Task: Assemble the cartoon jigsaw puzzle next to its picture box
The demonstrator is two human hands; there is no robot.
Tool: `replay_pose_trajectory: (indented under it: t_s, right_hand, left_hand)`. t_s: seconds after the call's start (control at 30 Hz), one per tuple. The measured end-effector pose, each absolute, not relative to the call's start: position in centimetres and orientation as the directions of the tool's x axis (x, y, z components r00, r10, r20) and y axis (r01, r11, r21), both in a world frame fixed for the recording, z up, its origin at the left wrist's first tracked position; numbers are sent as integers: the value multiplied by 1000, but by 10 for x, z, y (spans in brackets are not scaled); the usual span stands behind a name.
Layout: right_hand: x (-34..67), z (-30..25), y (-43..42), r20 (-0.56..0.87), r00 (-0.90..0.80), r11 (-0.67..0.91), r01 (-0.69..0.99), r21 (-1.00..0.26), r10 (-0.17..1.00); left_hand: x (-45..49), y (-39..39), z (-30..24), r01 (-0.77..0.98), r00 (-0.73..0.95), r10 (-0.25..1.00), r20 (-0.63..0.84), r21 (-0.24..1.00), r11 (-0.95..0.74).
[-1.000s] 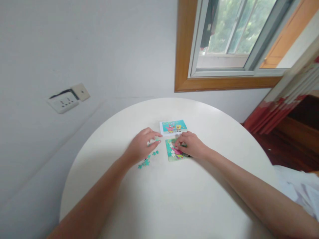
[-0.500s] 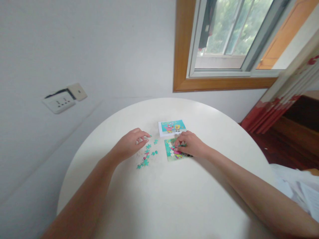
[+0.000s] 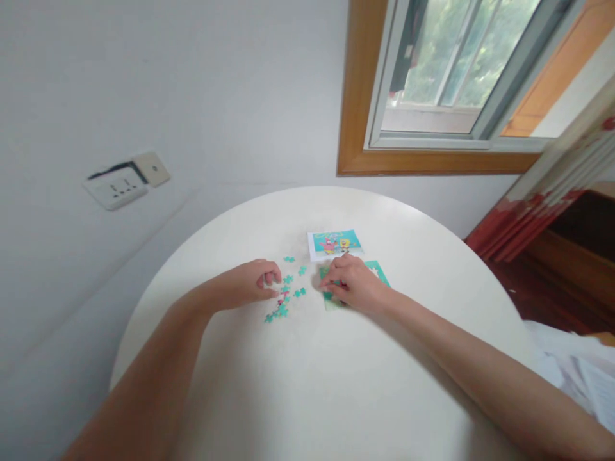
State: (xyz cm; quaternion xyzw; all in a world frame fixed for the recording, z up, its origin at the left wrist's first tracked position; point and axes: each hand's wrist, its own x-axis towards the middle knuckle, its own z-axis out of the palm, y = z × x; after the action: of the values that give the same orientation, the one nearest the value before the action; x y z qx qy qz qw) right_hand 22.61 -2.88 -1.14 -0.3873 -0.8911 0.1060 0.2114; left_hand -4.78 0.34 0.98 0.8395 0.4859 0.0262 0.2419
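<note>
A small jigsaw board (image 3: pixel 377 271) with a green frame lies on the round white table (image 3: pixel 336 371). My right hand (image 3: pixel 348 283) rests on its left part with fingers curled and pressed down, covering most of the picture. Several loose teal pieces (image 3: pixel 287 291) lie scattered just left of the board. My left hand (image 3: pixel 250 285) sits at that pile with its fingers curled in a pinch; what they hold is too small to name. A printed reference picture (image 3: pixel 335 244) lies just behind the board.
A white wall stands close behind the table, with a socket plate (image 3: pixel 115 187) at the left. A wood-framed window (image 3: pixel 365 128) is at the upper right. A red and white curtain (image 3: pixel 542 198) hangs at the right, beside dark wooden furniture.
My left hand has drawn back from beside the picture card to the loose pieces and curled into a pinch. My right hand has shifted left on the board, uncovering its right corner.
</note>
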Motion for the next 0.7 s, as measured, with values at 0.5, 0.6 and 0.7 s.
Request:
replay_pose_trajectory:
  t_s: [0.5, 0.6, 0.7]
  right_hand:
    - [155, -7, -5, 145, -675, 688, 689, -226, 724]
    - [151, -6, 3, 100, -662, 661, 701, -268, 743]
    - [147, -5, 7, 72, -651, 635, 702, -322, 756]
  left_hand:
    - [-48, 4, -1, 807, 490, 820, -297, 510, -298]
    - [-48, 4, -2, 803, 488, 822, -293, 520, -291]
    - [-47, 4, -2, 809, 478, 829, -290, 512, -288]
